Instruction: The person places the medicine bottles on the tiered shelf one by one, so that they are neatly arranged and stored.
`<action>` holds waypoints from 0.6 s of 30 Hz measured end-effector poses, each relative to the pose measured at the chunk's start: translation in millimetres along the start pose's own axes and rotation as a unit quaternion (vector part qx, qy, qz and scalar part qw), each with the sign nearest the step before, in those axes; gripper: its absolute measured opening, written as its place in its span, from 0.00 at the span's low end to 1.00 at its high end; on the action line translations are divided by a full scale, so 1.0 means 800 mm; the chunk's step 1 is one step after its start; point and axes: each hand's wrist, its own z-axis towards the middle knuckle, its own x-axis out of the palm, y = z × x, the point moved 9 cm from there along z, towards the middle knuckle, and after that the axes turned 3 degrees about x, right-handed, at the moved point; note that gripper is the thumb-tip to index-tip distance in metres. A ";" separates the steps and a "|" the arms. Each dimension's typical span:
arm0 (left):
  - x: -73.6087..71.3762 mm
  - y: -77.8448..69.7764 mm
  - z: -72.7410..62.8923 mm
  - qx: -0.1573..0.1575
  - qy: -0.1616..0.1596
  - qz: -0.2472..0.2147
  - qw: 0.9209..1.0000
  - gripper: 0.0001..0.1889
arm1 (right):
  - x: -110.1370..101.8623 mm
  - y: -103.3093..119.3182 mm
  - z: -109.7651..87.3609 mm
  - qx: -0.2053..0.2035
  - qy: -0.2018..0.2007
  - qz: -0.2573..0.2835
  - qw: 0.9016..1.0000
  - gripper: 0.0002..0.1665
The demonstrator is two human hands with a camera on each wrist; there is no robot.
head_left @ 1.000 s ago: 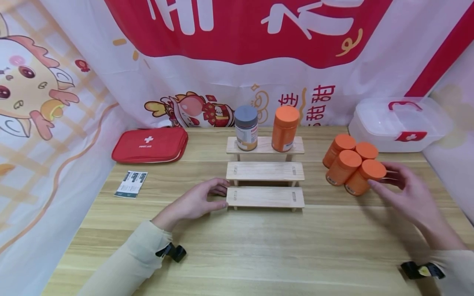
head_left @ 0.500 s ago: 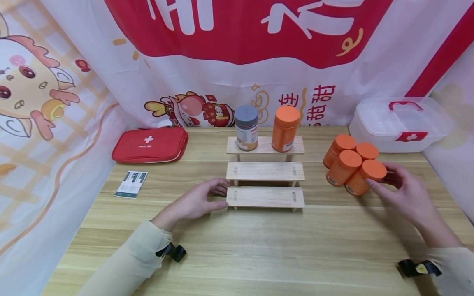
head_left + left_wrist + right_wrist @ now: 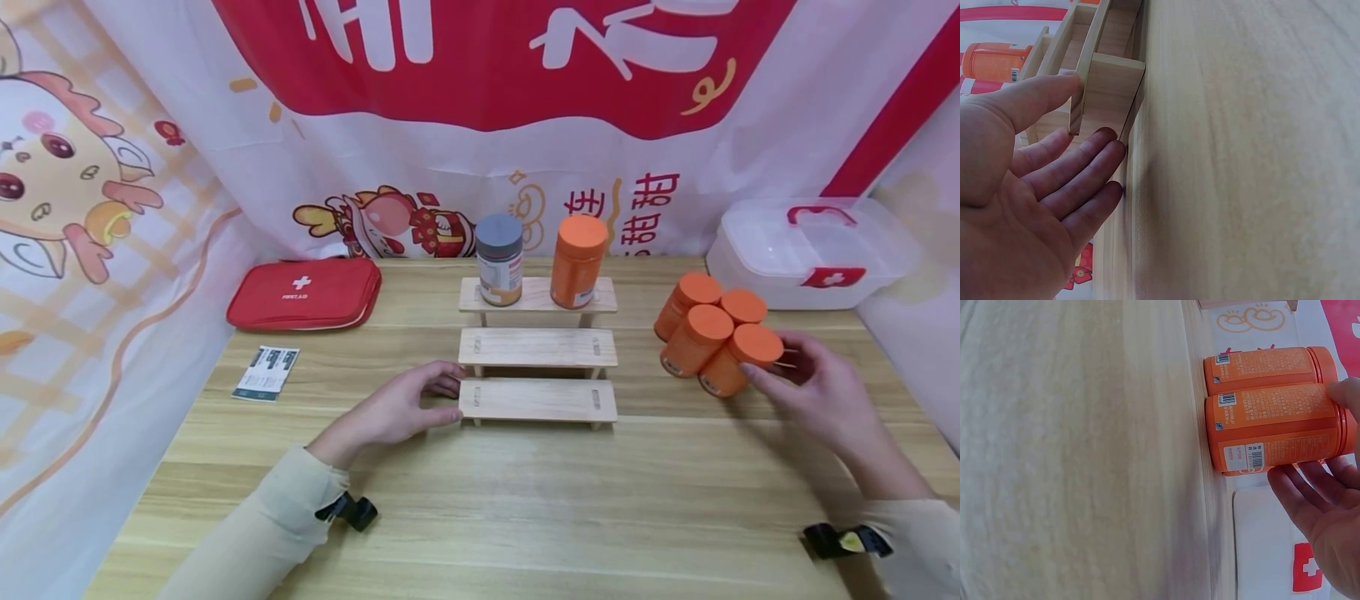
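Beside the wooden rack (image 3: 536, 400), toward the right of the desk (image 3: 570, 517), an orange bottle (image 3: 724, 377) stands upright at the near right of a tight group of four. The right hand (image 3: 832, 400) holds it, thumb close by the lid (image 3: 1349, 439) and the other fingers bent along the opposite side (how firmly, the pictures cannot say). The left hand (image 3: 397, 404) has thumb and forefinger lightly pinching the left end of the lowest step; its remaining fingers lie loosely apart.

The bottle looks like stiff plastic, unlikely to dent or break, and probably light, though its fill is hidden. Its smooth, rounded wall could slip, so the surest hold would be round the upper body, just under the lid; the lid itself might twist. Neighbouring bottles crowd its back and left, leaving its outer right side the easiest to reach. Beyond the group sits a clear box (image 3: 810, 258).
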 end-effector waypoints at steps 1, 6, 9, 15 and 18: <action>0.000 0.000 -0.001 0.000 -0.001 0.000 1.000 0.28 | 0.000 0.000 0.001 0.000 0.000 0.000 1.000 0.40; -0.001 0.000 -0.002 0.000 -0.002 -0.001 1.000 0.28 | 0.001 0.001 0.002 -0.003 -0.004 0.012 1.000 0.40; 0.000 0.001 -0.001 -0.001 -0.001 -0.004 1.000 0.28 | 0.000 0.000 0.002 -0.006 -0.008 0.017 1.000 0.40; -0.001 0.001 -0.001 -0.001 0.000 -0.008 1.000 0.29 | -0.006 -0.004 0.002 -0.005 -0.025 0.019 0.999 0.39; -0.001 0.002 -0.001 -0.002 0.001 -0.008 1.000 0.29 | -0.008 -0.007 0.002 0.006 -0.023 0.016 1.000 0.40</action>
